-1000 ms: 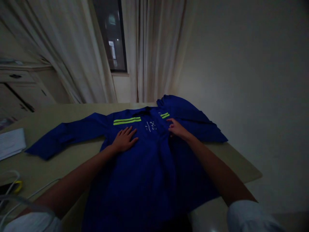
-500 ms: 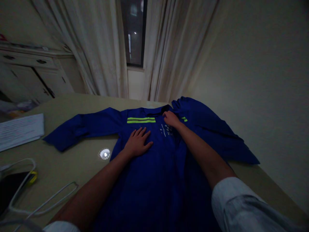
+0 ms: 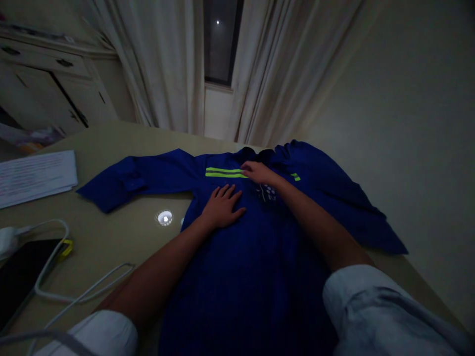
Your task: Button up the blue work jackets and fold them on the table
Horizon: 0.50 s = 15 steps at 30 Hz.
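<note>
A blue work jacket lies spread front up on the table, with yellow-green stripes across the chest and a pale printed logo. One sleeve stretches out to the left; the other angles down to the right. My left hand rests flat on the chest below the long stripe, fingers spread. My right hand is just below the collar, at the inner end of that stripe. Its fingertips are drawn together on the cloth near the front opening; the exact bit of fabric between them is hidden.
Printed papers lie on the table at the left. Nearer are a black phone, a white charger and a looping white cable. A lamp reflection shines beside the jacket. Curtains, a window, a cabinet and a wall stand beyond.
My right hand has shifted left across the chest, and now covers the long stripe's inner end. The cloth by the collar has moved with it. My left hand stays flat on the jacket.
</note>
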Tool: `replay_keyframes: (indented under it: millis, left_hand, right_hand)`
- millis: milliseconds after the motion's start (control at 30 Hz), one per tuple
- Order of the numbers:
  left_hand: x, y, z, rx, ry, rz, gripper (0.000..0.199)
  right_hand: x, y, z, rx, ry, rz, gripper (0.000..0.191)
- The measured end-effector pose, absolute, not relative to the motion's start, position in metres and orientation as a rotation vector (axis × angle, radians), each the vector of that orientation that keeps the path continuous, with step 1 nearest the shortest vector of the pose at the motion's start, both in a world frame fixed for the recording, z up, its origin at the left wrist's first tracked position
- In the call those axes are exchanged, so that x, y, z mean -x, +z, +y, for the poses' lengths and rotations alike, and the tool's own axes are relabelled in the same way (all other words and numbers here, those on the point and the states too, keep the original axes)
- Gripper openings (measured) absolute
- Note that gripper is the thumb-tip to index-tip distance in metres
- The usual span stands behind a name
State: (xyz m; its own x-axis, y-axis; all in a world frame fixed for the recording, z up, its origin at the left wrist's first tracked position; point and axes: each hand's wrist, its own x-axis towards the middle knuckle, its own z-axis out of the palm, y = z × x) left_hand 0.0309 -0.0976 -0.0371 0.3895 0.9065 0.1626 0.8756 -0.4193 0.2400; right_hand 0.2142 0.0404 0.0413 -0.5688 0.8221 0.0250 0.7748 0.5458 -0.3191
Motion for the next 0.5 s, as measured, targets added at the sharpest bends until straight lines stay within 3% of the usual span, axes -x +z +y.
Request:
replay_keyframes:
  millis: [67,233,500]
  left_hand:
    - [-0.030,-0.039,-0.097,-2.535,0.400,1.611,0.077]
    - [-0.027,-0.041,-0.094,-2.566,0.374,1.602,0.075]
    - [-0.044,-0.002,-0.139,-2.668,0.462,1.596,0.048]
  right_hand:
    - [-0.238,0.036,-0.021,1.248,0.543,-2.772,0.037]
    - [-0.309,0.026,-0.153,1.253,0.551,-2.768,0.070]
    - [-0.348,0.013,-0.214,1.364,0.328,-2.439,0.058]
